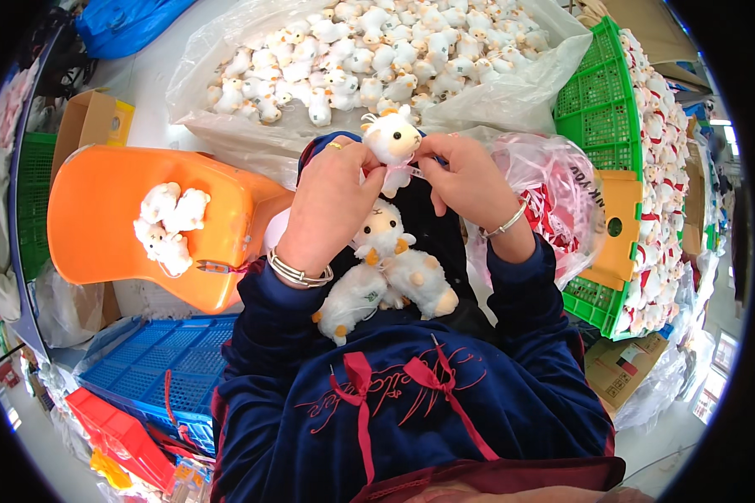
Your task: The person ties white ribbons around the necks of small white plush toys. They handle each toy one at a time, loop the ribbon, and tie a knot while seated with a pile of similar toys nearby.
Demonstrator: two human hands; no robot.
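left hand [331, 197] pinches white plush [393, 139]; right hand [471, 178] pinches pink ribbon [415, 172] at its neck (more plushes [421, 282] on lap [443, 241]).

The toy [393, 139] is white, the chair [101, 220] orange, the jacket [428, 432] red-lettered navy.

The small plush toy [394, 139] is white and fluffy, with a dark, round eye, an orange-tan tuft on top of its head and a short, pale muzzle. It stands roughly upright in the air between the hands, its head uppermost and its face turned toward the right. The left hand [331, 191] grips it at the side of the neck. A thin, pale pink ribbon [405, 165] with dark print crosses under the chin, one end pinched in the right hand [470, 174]. Below the ribbon, the toy's white body hangs down.
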